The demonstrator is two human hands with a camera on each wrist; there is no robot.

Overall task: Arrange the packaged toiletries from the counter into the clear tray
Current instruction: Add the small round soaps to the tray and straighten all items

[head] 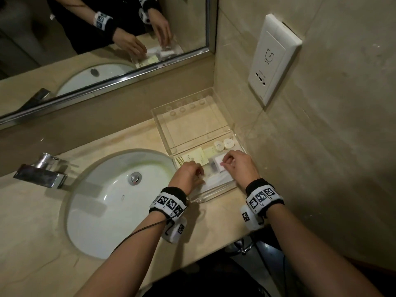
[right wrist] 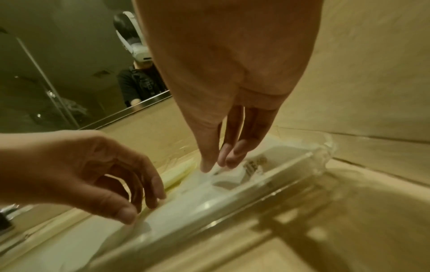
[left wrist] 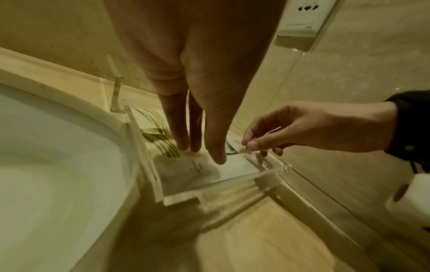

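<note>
Fingers (left wrist: 215, 156) of the left hand (head: 188, 172) are held almost straight and close together, tips lowered onto a flat white sachet (left wrist: 197, 169) in the near compartment of the clear tray (head: 216, 192); nothing is curled round it, so it is pressed rather than gripped. Beside it, the right hand (head: 240, 163) is bent at the knuckles, and a crinkled clear wrapper (right wrist: 223, 173) is pinched between its thumb and fingertips, seemingly at the wrapper's edge.

Both packets are judged light, thin and floppy, with slick film that is likely to slide under a flat touch. A pinch at a sealed edge or corner is thought safer than a grasp across the middle, where the contents could be creased.

Further in, yellow paper packets (head: 196, 157) are laid flat against the tray's left side, and two small round white containers (head: 224, 144) are set against the divider. These are judged stiffer and best taken by the rim. Beyond the divider, the far compartment is seen bare. The tray is stood on the tabletop (head: 132, 136) in the corner, just beside the sink (head: 102, 200).
</note>
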